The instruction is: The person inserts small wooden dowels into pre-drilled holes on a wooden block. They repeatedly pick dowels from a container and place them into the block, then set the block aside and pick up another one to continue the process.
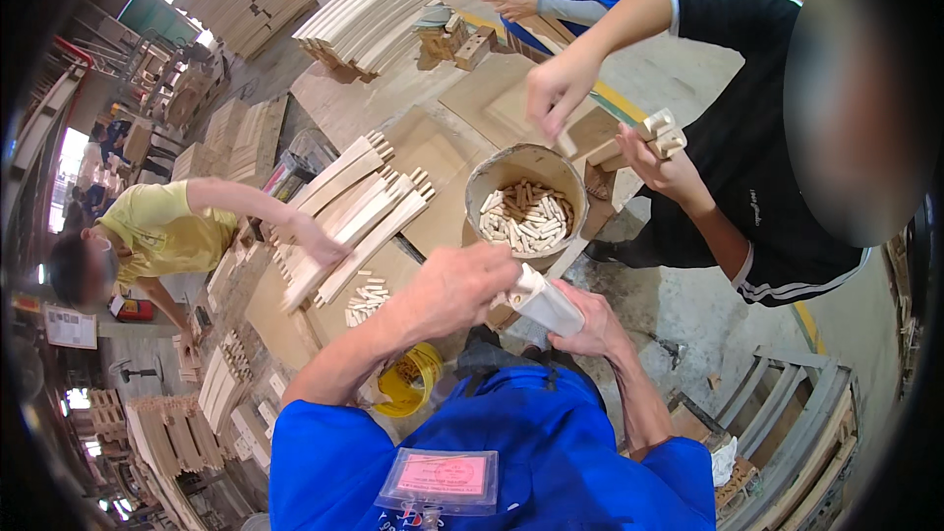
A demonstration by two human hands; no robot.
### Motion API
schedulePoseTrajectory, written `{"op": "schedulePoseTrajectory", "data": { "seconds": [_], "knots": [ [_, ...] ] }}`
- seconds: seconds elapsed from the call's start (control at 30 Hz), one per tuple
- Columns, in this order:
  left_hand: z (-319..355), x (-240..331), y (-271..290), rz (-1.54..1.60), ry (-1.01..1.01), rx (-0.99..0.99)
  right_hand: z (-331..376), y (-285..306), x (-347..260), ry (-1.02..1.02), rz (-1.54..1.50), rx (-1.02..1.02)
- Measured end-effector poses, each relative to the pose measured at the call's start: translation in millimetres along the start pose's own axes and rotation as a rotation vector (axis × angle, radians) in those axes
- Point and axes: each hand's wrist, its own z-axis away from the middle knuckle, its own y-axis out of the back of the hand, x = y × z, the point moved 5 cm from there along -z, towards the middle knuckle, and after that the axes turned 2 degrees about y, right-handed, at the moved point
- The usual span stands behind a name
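A pale wooden piece [547,306] slants in front of my body, with my right hand [590,323] wrapped round its lower side. Short rounded ends stick out of its upper end. There my left hand [457,287] is closed, its fingertips pinching what looks like a wooden dowel [528,280], partly hidden by the fingers. Just beyond my hands stands a round bucket [482,180] holding many short dowels [531,216], some pale and some brown. A loose heap of pale dowels [367,301] lies on the table left of my left hand.
Curved wooden slats [364,199] with dowelled ends lie on the table; a person in yellow [162,226] reaches over them. At right, a person in black [747,118] holds wooden pieces beside the bucket. A yellow bucket [411,381] stands below my left forearm, a grey slatted rack [787,403] lower right.
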Motion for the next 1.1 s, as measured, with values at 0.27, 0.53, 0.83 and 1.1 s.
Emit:
{"op": "schedulePoseTrajectory", "data": {
  "seconds": [0.27, 0.53, 0.83, 1.1],
  "knots": [
    [22, -23, -17, 0.011, -0.013, -0.205, -2, 9, -29, -0.152, 0.042, -0.178],
    [5, -21, 1, -0.170, -0.041, -0.066, -13, -12, -10, -0.225, -0.028, -0.148],
    [24, -18, 13, 0.552, 0.463, 0.206, -21, 7, -13, -0.019, 0.018, 0.196],
    [32, -9, -7, 0.547, 0.446, 0.252, -3, 11, -28, -0.013, 0.152, 0.195]
  ]
}}
